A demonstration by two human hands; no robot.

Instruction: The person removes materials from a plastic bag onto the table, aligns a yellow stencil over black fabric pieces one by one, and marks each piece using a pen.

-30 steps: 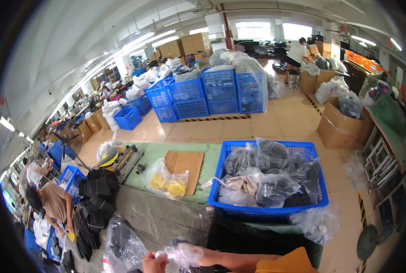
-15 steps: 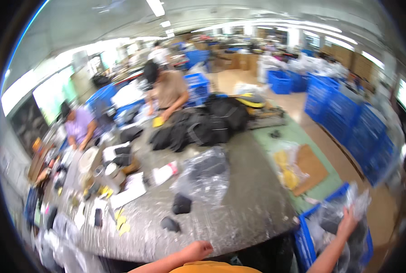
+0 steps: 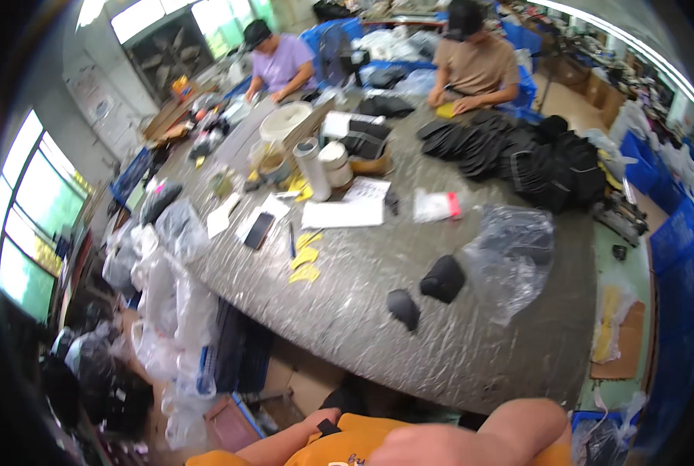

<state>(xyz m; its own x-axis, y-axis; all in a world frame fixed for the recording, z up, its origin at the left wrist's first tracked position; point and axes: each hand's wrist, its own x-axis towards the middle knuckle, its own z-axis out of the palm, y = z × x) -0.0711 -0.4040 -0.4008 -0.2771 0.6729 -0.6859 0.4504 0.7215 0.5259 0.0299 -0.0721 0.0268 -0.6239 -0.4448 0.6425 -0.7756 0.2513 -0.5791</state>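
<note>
The left hand is held low before the orange shirt, near a small black piece; whether anything is gripped cannot be told. The right hand is held across the shirt, blurred and cut by the lower edge, so whether it is spread or curled cannot be told either. Ahead of the hands, a dark piece and a smaller dark piece are laid near each other on the grey table, to the left of a clear plastic bag. Farther left, yellow pieces are strewn near a phone. Black cloth is heaped at the table's far right, where a yellow piece is handled by a person in brown.
</note>
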